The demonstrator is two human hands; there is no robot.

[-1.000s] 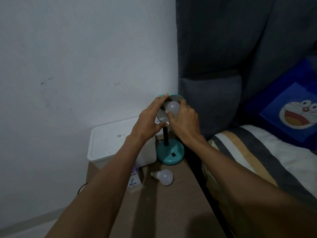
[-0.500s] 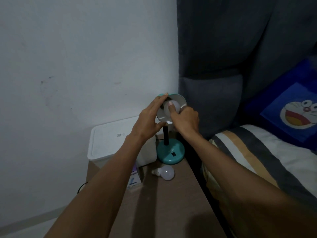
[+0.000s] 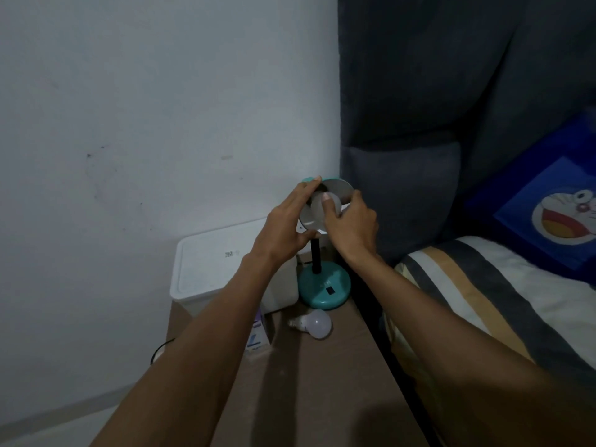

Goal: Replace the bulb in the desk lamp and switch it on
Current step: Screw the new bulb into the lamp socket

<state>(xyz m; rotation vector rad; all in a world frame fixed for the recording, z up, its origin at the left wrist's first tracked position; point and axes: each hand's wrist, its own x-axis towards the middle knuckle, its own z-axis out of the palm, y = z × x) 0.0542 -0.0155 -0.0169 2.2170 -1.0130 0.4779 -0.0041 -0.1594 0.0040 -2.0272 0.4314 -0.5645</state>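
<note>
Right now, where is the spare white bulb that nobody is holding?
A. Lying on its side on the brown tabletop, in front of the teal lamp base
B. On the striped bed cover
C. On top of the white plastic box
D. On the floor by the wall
A: the loose white frosted bulb lies on its side on the brown wooden tabletop, just in front of the round teal lamp base, untouched by either hand.

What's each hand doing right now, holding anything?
Left hand: grips the lamp shade rim, steadying it.
Right hand: fingers curled round the bulb in the shade.
</note>
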